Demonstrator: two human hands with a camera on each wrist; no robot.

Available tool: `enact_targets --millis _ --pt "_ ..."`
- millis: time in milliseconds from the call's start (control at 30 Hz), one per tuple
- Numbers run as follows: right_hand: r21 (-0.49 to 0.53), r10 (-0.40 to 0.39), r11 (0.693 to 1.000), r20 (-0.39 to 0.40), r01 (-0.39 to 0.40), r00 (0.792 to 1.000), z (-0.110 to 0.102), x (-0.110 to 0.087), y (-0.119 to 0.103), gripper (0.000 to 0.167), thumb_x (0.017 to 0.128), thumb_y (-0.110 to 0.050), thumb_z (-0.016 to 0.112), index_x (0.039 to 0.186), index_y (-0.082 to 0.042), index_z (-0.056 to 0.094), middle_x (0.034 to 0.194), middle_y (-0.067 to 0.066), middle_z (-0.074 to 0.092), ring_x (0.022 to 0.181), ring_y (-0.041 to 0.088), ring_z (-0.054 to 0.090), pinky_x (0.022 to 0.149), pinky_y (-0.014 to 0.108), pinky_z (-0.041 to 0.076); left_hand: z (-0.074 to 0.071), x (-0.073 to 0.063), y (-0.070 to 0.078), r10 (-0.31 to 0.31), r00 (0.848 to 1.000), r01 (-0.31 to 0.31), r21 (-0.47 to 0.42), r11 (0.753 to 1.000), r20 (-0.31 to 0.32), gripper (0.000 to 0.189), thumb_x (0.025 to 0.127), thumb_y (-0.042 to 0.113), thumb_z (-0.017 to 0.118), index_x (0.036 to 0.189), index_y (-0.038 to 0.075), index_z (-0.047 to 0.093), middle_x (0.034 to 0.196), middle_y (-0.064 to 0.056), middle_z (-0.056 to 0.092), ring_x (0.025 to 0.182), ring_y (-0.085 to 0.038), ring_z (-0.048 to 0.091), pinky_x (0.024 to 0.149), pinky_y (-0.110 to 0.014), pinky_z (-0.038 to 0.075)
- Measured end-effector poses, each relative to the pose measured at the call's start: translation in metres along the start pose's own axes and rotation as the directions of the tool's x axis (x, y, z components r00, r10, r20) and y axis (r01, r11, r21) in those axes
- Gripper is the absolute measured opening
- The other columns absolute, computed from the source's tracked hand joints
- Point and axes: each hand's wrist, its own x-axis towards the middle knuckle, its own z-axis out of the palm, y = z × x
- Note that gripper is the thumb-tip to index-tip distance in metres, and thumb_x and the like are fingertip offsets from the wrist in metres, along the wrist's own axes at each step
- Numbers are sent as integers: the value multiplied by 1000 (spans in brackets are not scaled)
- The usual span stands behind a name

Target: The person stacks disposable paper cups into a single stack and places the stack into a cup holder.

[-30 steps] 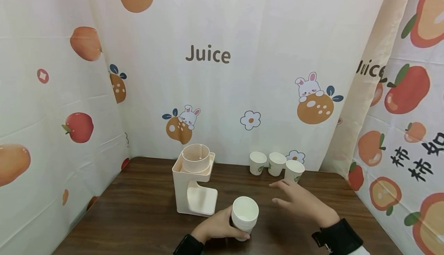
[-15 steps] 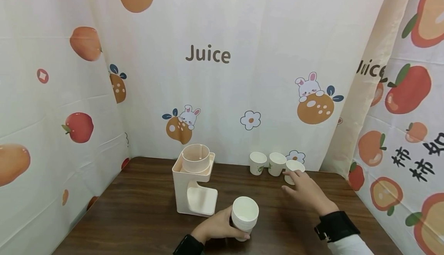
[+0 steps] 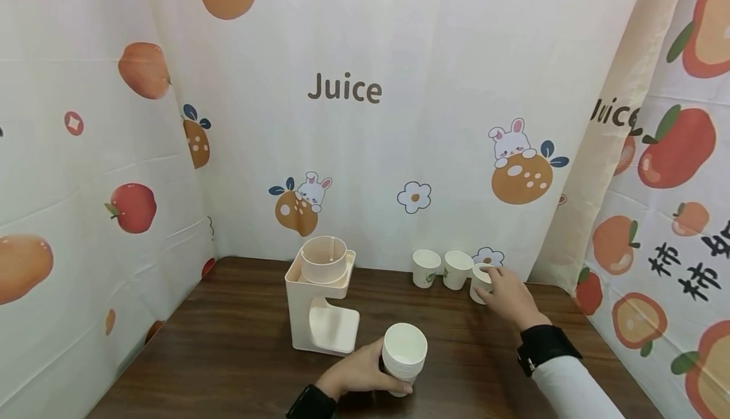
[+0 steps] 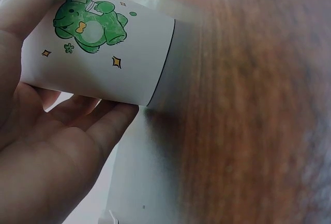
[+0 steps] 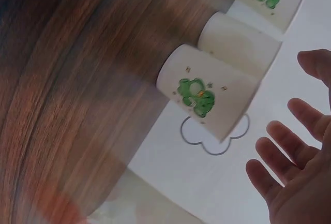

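My left hand (image 3: pixel 362 368) grips a stack of nested white paper cups (image 3: pixel 404 345) at the front middle of the table. Its fingers and thumb wrap the sides, and the left wrist view shows a green bear print on the stack's outer cup (image 4: pixel 98 43). At the back right, my right hand (image 3: pixel 509 297) reaches to the rightmost single paper cup (image 3: pixel 479 290), overlapping its rim in the head view. In the right wrist view the right hand's fingers (image 5: pixel 282 157) are spread, beside that cup's mouth (image 5: pixel 207 89) and apart from it.
Two more paper cups, the left one (image 3: pixel 425 269) and the middle one (image 3: pixel 456 271), stand in line with the rightmost. A cream juicer (image 3: pixel 310 317) stands left of the stack on the dark wooden table (image 3: pixel 228 349). Printed curtains (image 3: pixel 365 153) enclose the back and sides.
My right hand has moved right and back, from in front of the rightmost cup to its rim. The left hand and its stack have stayed in place.
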Motion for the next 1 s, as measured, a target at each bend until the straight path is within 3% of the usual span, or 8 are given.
enact_targets --millis 200,567,833,1000 --pt "-2 36 999 41 -36 998 1 10 8 54 95 -27 68 132 10 55 126 36 53 115 57 49 91 66 42 -1 1 0 15 1000 -15 3 1000 4 78 78 20 88 143 25 45 121 14 62 114 -7 57 100 -34 40" --pt "9 119 993 122 -122 985 8 27 17 61 97 -33 64 137 11 50 130 39 49 115 56 46 92 66 42 0 0 -2 9 1000 -9 20 1000 -2 78 78 21 88 142 25 45 120 14 62 113 -7 57 99 -33 41" --pt "-28 183 983 209 -181 961 8 38 15 66 96 -35 64 140 11 46 136 40 43 119 57 43 92 69 41 -1 0 -1 5 1000 -5 26 1000 -4 79 78 21 88 143 26 45 121 14 62 113 -7 57 100 -34 40" --pt "-9 234 971 279 -241 931 8 42 13 70 96 -37 62 143 9 42 140 39 38 122 57 39 91 71 41 -1 0 -1 5 1000 -5 6 1000 8 79 78 20 88 144 25 45 122 13 63 113 -7 58 99 -34 41"
